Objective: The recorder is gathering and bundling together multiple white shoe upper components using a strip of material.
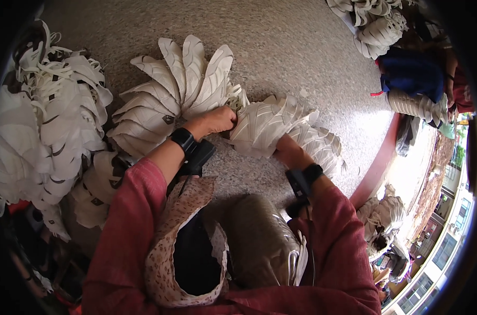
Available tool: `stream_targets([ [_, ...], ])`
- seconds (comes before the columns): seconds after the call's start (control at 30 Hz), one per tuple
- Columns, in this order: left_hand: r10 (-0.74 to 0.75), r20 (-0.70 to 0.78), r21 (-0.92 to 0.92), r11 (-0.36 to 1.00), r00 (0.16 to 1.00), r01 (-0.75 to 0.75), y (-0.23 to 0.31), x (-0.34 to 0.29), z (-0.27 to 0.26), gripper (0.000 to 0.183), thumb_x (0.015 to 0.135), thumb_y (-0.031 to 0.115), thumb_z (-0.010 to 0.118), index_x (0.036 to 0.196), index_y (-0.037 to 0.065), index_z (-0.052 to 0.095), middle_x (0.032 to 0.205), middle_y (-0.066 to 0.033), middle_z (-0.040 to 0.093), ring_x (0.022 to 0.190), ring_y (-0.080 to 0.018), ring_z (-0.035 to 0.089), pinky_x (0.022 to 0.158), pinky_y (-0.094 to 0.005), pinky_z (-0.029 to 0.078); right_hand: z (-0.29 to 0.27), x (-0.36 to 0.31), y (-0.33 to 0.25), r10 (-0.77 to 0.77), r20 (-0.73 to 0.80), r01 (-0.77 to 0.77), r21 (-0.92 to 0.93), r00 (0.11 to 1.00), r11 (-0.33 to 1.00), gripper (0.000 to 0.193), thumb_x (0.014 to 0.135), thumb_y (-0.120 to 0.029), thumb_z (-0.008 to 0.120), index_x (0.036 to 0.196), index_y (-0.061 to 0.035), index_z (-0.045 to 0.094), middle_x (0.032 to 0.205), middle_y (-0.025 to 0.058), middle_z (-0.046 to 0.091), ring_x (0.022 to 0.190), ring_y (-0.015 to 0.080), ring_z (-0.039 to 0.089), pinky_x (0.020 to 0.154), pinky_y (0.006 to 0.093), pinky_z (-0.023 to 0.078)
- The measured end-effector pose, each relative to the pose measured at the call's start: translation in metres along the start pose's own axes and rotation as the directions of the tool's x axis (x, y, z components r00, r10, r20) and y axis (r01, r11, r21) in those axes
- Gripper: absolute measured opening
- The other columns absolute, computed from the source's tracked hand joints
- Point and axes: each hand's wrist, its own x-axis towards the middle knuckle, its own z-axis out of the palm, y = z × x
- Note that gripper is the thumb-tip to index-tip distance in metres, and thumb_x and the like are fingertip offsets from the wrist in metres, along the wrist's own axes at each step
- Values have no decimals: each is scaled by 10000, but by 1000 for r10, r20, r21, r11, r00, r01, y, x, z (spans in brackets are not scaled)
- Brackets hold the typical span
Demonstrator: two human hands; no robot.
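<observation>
My left hand (220, 119) is closed in a fist at the left end of a stack of white shoe uppers (257, 126); what its fingers pinch is hidden. My right hand (291, 152) grips the near edge of that same stack, its fingertips out of sight behind the white material. The stack lies on its side on the speckled floor (280, 58), its overlapping pieces running to the right. Just beyond my left hand, more white shoe uppers (180, 79) are fanned out like petals. Pale laces (237, 97) bunch between the two groups.
At the left rises a large heap of white uppers with laces (65, 121). A brown plastic-wrapped bundle (259, 241) sits at my lap beside a patterned cloth (162, 252). Another person in blue (411, 73) is at the far right, near more uppers (383, 31).
</observation>
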Motion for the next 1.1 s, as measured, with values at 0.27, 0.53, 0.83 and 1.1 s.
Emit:
stream_targets([
  [0.27,-118,23,3,993,993,118,0,7,0,251,680,-64,488,864,-64,659,712,-104,639,656,-183,559,599,-325,445,3,6,37,-187,213,279,-591,959,757,474,798,17,577,1263,-65,532,1277,105,538,1210,265,472,1031,354,365],
  [0.53,-43,52,107,994,998,37,9,1,-7,257,677,-41,510,888,-67,655,763,-170,665,677,-217,596,615,-344,462,41,17,49,335,145,-256,914,931,314,410,867,-268,639,1231,-103,547,1221,43,592,1103,189,563,972,367,445],
  [0.83,-59,106,240,970,993,32,16,0,-11,234,673,-21,524,865,-99,634,720,-179,650,635,-195,561,595,-343,448,34,18,30,324,156,-277,886,933,371,379,862,-213,644,1213,-96,562,1193,44,607,1066,186,582,938,363,468],
  [1.1,38,50,181,982,998,-46,-6,3,-4,212,681,41,544,830,-85,629,722,-254,625,629,-271,612,565,-380,461,47,16,36,296,193,-286,905,935,315,427,858,-209,647,1253,-94,533,1231,54,587,1117,194,555,982,377,435],
])
